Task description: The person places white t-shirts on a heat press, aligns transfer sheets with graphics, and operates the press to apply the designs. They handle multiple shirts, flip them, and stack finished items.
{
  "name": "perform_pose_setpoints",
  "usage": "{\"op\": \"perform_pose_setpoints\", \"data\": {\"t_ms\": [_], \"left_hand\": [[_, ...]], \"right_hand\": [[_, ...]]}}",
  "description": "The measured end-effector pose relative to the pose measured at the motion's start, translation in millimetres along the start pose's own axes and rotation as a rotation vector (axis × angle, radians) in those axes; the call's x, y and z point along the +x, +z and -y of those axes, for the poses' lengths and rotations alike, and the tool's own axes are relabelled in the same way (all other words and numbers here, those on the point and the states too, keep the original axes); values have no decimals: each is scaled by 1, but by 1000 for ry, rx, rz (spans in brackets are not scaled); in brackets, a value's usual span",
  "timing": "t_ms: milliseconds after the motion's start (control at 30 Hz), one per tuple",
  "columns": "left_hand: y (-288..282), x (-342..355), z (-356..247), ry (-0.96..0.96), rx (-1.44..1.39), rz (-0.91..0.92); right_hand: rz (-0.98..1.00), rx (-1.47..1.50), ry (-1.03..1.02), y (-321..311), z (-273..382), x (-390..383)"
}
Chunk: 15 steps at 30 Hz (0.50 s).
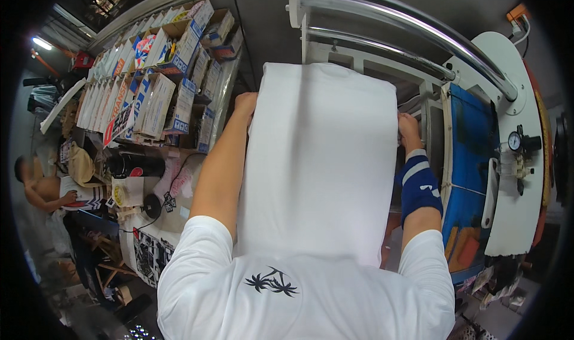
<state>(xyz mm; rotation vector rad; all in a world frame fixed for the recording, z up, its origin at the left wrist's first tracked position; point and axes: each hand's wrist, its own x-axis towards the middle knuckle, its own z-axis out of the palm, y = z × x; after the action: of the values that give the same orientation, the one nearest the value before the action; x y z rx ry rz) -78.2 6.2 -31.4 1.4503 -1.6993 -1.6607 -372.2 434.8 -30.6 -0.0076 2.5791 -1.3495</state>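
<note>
A white T-shirt (pixel 323 172) lies stretched over a long flat board in front of me, with a soft crease running down its length. What looks like its neckline curves at the far end. At its left edge, my left hand (pixel 245 104) is closed on the cloth, the fingertips hidden behind it. Across from it, my right hand (pixel 409 128) holds the right edge with curled fingers, partly out of sight. A blue and white band covers my right forearm.
A machine frame with chrome bars (pixel 412 26) stands beyond the shirt. To the right are a blue panel (pixel 469 161) and a pressure gauge (pixel 515 140). Cardboard boxes (pixel 156 104) fill the left side, above a cluttered table (pixel 170 217). Another person (pixel 51 190) sits far left.
</note>
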Motion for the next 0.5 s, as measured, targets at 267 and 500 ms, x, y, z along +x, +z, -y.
{"op": "perform_pose_setpoints", "data": {"t_ms": [267, 500], "left_hand": [[-93, -139, 106, 309, 145, 204], [-196, -307, 174, -285, -150, 394]], "right_hand": [[21, -143, -104, -57, -56, -217], [246, 629, 460, -118, -144, -396]]}}
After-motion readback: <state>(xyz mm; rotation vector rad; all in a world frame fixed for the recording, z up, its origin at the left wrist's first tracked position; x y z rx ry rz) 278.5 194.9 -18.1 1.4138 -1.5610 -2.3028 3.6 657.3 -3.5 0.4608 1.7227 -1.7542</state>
